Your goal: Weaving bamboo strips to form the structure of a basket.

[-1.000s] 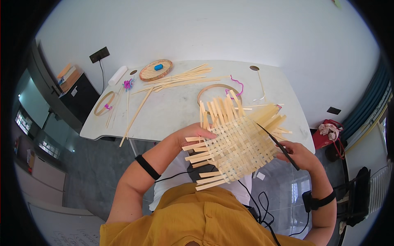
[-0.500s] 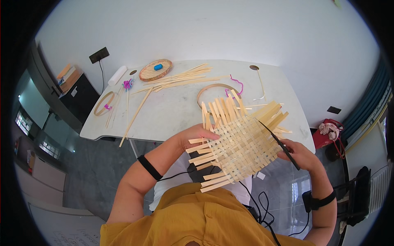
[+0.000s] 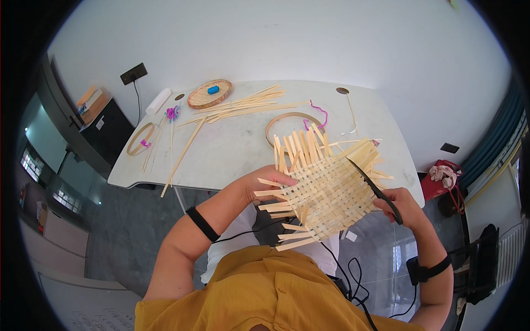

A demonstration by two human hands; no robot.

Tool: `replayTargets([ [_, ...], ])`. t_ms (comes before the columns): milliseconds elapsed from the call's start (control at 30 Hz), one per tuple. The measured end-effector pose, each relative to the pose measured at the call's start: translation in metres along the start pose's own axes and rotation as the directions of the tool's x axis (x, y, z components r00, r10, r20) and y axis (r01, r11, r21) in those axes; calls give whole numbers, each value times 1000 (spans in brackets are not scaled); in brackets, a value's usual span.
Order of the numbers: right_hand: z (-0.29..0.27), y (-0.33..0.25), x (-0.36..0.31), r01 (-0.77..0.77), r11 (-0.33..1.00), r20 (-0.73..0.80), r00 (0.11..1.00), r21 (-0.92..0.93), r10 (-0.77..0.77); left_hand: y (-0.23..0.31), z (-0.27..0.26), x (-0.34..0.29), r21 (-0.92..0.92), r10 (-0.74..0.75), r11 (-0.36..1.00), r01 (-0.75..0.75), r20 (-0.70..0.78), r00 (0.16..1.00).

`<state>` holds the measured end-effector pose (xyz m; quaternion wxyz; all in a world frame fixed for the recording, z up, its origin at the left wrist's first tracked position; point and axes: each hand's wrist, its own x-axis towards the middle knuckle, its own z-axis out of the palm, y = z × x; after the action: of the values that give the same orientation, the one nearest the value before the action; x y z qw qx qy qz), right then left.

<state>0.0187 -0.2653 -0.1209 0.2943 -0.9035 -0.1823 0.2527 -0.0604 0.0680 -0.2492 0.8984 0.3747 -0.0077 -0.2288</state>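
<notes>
In front of my chest, above my lap, is a woven mat of pale bamboo strips [image 3: 326,196], its loose strip ends sticking out on several sides. My left hand [image 3: 276,178] grips the mat's left edge, thumb on top and fingers underneath. At the right edge my right hand [image 3: 403,205] is closed around a slim black pointed tool [image 3: 377,190], whose exact kind I cannot make out. The tool's tip lies over the upper right part of the weave. My right fingertips are close against the mat's edge; whether they also pinch it is unclear.
On the white table [image 3: 232,160] lie loose bamboo strips [image 3: 243,107], a round woven tray [image 3: 196,101] with a blue roll [image 3: 213,89], bamboo hoops [image 3: 270,126], pink yarn [image 3: 326,116] and a white roll [image 3: 159,101]. Black cables [image 3: 353,284] hang beside my lap.
The mat has tilted and shifted slightly, its lower edge a little higher. The black tool has turned in my right hand, its curved back end now nearer the palm.
</notes>
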Motion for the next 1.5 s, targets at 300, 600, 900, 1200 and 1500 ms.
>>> replayTargets([
  [300,-2,1,3,13,999,45,999,30,-14,6,19,-7,116,4,993,6,-82,997],
  [600,-17,11,15,71,997,162,984,-14,-68,7,22,-7,154,26,988,-9,-108,994],
  [900,-10,9,17,122,992,106,987,18,-123,4,28,-6,147,-7,989,17,-63,998],
  [1200,-9,16,16,61,998,91,994,20,-63,2,27,1,159,16,987,-6,-60,998],
  [1500,-16,9,13,66,986,133,990,-155,-45,4,30,-2,161,-9,987,21,-75,997],
])
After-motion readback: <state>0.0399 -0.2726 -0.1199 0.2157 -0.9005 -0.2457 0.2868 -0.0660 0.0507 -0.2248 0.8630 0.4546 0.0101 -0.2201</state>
